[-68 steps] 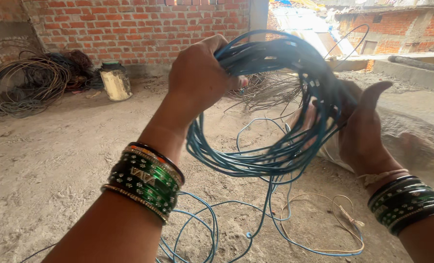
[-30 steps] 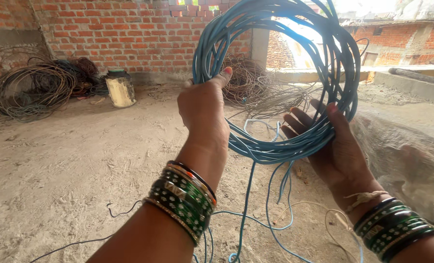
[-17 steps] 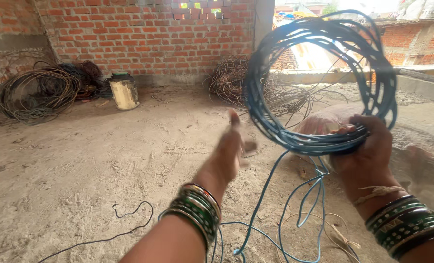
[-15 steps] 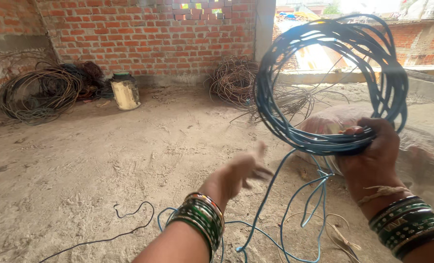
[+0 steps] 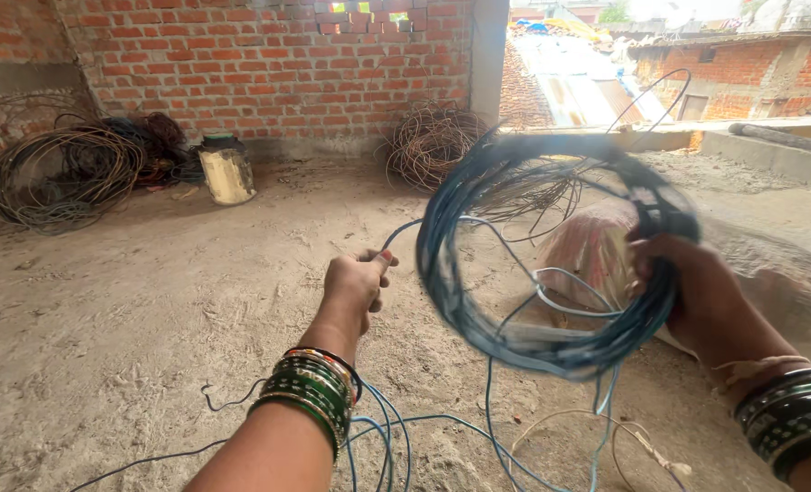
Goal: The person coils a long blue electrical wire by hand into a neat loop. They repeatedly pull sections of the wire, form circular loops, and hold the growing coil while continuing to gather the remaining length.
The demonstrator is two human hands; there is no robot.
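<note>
Blue wire coil (image 5: 478, 301), one, gripped by right hand (image 5: 692, 287); left hand (image 5: 355, 282) fingers pinch its strand (image 5: 423, 223).

Blue wire coil (image 5: 460, 292): many turns of thin blue insulated wire gathered into one round hoop, blurred in the picture.
Pose: the hoop stands nearly upright in the air above the dirt floor (image 5: 132, 301), its open middle facing the camera.
Grip: its right side is clasped in the right hand (image 5: 688, 287).
Loose strand (image 5: 405, 239): one blue length runs from the coil's upper left to the closed left hand (image 5: 355, 284).
Loose loops (image 5: 382, 437): further blue wire hangs down from the coil and lies in slack curves on the floor near its lower edge.
</note>
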